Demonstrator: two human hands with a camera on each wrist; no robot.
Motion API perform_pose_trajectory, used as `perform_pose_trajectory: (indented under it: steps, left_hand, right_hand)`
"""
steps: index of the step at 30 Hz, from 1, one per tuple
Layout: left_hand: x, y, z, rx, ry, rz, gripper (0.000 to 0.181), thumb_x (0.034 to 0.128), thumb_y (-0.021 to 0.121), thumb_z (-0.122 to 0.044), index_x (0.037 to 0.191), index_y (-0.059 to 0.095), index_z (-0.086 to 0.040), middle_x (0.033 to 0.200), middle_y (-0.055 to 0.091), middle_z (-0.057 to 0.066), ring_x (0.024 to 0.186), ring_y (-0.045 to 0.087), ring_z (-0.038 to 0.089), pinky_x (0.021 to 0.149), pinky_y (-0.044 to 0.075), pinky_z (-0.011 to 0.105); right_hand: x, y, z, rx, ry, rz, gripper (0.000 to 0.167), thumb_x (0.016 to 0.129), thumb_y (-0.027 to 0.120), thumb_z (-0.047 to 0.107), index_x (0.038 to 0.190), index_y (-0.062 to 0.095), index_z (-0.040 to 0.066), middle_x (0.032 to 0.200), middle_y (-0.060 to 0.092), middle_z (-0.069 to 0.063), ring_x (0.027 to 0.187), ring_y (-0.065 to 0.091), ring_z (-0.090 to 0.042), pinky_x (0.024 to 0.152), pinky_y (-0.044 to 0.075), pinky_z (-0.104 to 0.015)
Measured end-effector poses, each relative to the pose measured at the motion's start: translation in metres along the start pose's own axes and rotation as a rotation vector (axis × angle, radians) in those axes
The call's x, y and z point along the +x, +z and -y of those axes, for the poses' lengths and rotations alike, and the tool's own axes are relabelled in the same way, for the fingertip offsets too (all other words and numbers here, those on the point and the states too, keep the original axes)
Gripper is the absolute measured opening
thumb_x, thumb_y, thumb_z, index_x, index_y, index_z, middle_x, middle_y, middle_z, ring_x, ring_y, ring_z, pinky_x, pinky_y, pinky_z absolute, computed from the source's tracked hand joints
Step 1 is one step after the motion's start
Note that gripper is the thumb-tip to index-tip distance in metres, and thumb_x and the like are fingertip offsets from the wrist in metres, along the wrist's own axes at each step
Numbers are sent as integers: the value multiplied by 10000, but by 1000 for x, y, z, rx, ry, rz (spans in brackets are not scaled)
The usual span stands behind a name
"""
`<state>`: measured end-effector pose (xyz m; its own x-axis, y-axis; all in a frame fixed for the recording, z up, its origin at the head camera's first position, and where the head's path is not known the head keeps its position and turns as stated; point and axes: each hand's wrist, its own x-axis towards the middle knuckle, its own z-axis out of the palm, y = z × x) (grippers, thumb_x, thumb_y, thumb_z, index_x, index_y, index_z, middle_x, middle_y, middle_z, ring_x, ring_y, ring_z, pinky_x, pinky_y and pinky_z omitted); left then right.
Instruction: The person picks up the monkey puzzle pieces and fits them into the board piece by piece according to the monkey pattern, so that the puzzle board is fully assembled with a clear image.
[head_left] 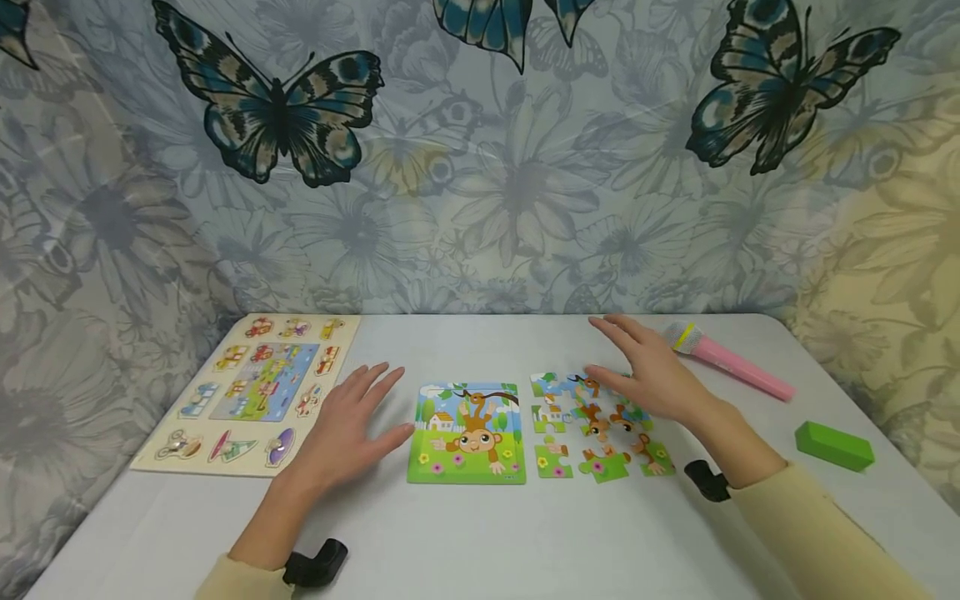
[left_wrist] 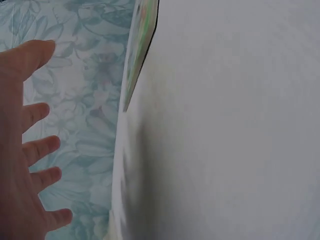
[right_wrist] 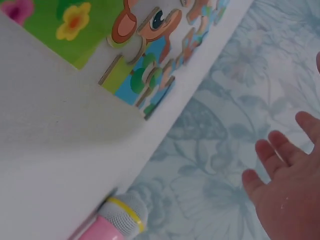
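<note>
Left hand point(head_left: 348, 437) and right hand point(head_left: 652, 375) spread above the worktop point(head_left: 465, 533), both holding nothing.
The left hand, fingers and thumb apart and nearly straight, is between the toy board point(head_left: 161, 425) and the monkey card point(head_left: 468, 454), which lies flat near the middle. The right hand, fingers extended and thumb apart, is over the far right part of the pieces point(head_left: 606, 468); these lie in loose rows just right of the card, some hidden by that hand. Beyond it the microphone point(head_left: 742, 367) lies aslant, and the green block point(head_left: 834, 446) rests near the right edge.
</note>
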<state>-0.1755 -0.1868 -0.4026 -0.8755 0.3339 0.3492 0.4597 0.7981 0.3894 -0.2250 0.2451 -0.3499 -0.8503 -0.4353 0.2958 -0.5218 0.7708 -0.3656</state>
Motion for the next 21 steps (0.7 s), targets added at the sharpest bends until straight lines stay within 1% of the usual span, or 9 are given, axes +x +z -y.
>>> perform_pose_trajectory:
  steps: [2,6,10,12,15,19,21]
  left_hand:
    - [1,4,0,-55,2,22,762,902,708,-473,1551,432,-184,1578,388,108,1461,267,424,1127,223,648]
    - [2,10,2,-145,18,58,778,899,720,-450,1557,419,-164,1595,362,100,1471,244,425,1133,212,654]
    - [1,17,6,-205,29,90,802,890,732,-439,1564,405,-154,1605,346,92,1480,229,416,1140,206,650]
    - [1,20,8,-214,29,109,815,884,734,-451,1566,400,-158,1609,341,83,1486,222,404,1146,202,641]
    - [1,22,10,-224,28,143,845,864,746,-470,1570,394,-166,1618,330,68,1495,210,386,1154,193,631]
    - [0,24,13,-232,36,199,884,840,762,-488,1574,386,-168,1619,329,67,1498,212,369,1168,170,613]
    - [0,25,15,-221,45,228,904,829,767,-504,1574,386,-162,1616,336,66,1497,219,365,1177,144,605]
  right_hand:
    - [7,2,-1,37,-3,31,693,985,673,356,1547,388,67,1530,369,-228,1368,349,-503,1042,304,-704]
    - [16,6,-2,101,14,105,691,996,654,371,1554,378,70,1559,325,-216,1407,292,-491,1053,302,-702]
    - [24,16,0,141,40,158,698,989,660,393,1559,381,101,1578,299,-210,1430,261,-476,1063,298,-701]
    - [28,20,1,154,42,179,708,979,673,399,1558,386,110,1579,302,-206,1431,275,-466,1069,308,-688]
    - [33,27,2,185,35,204,707,968,694,384,1547,405,100,1561,337,-199,1399,345,-442,1063,348,-654]
    - [39,35,2,219,29,247,675,961,713,332,1521,440,73,1517,406,-177,1324,445,-410,1025,414,-599]
    - [42,38,2,230,33,274,652,958,724,292,1507,457,62,1493,437,-164,1296,467,-401,1001,435,-577]
